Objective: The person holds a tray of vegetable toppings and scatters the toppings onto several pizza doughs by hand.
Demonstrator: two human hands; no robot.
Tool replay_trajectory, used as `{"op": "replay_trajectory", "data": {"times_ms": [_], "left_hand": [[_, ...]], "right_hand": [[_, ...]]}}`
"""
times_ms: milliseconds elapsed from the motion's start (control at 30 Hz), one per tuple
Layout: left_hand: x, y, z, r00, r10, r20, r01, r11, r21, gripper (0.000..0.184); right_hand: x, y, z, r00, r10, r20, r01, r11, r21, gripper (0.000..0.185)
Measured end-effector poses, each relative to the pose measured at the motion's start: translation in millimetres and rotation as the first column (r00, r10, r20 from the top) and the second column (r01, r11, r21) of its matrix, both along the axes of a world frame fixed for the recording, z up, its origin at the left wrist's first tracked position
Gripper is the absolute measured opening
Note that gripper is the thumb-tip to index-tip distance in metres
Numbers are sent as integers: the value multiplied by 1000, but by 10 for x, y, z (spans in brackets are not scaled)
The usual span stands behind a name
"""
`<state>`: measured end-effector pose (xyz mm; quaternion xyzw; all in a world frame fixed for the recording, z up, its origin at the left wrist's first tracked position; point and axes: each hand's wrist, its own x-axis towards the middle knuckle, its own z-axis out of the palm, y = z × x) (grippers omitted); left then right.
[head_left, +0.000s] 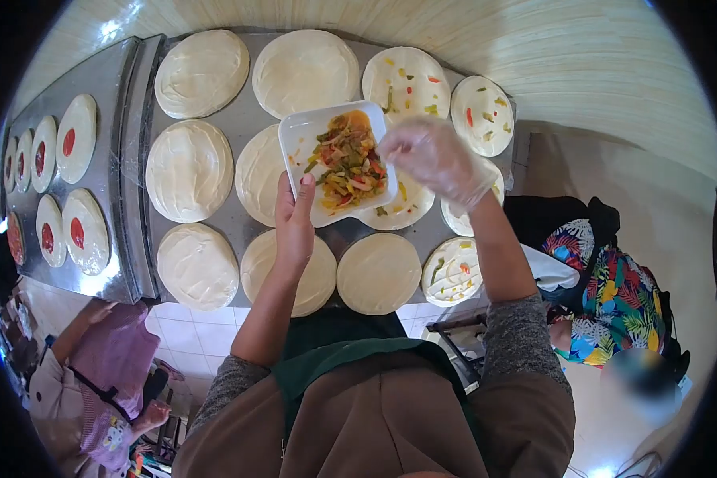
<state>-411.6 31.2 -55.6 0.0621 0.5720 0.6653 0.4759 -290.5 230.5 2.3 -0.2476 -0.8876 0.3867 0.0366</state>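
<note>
My bare left hand (296, 219) grips the near left rim of a white tray (301, 127), its thumb over the edge. Chopped mixed vegetables (346, 163) lie in the tray. At the tray's right edge is my right hand (434, 159), in a clear plastic glove, with its fingers pinched together; what they hold, if anything, is too small to tell. Under both hands are round dough bases spread with a pale cream. Vegetable pieces dot a base at the back (406, 84) and others on the right, while a front base (378, 273) is plain.
A metal surface (247, 68) carries the bases. On the left, a second metal counter (107, 167) holds several rounds with red sauce. One person in pink (107, 358) is at the lower left, and another in a colourful patterned top (613, 295) is on the right.
</note>
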Motion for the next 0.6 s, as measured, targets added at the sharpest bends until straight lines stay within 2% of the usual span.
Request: {"op": "replay_trajectory", "data": {"times_ms": [67,167,267,367,467,533,600], "left_hand": [[24,10,45,1000,-5,-10,5,1000,18,53],[88,20,37,995,17,-102,-13,999,38,33],[133,-7,42,999,1,-41,0,1000,30,54],[139,-2,34,1000,5,-29,-4,999,33,54],[123,25,-12,999,20,-31,-20,1000,12,53],[104,11,-37,999,40,-13,-40,999,-4,52],[86,3,-50,998,63,-15,-63,998,-4,52]], "right_hand": [[23,-190,-43,986,158,53,-167,946,278,13],[35,-381,-126,984,81,156,-137,910,392,15],[79,-357,-72,992,69,103,-102,926,362,17],[114,-267,-31,988,-68,138,77,996,-55,19],[200,83,-274,964,-266,-13,231,861,-454,20],[212,505,-370,875,-477,-82,357,750,-557,15],[204,1062,-836,789,-581,-201,408,739,-536,14]]}}
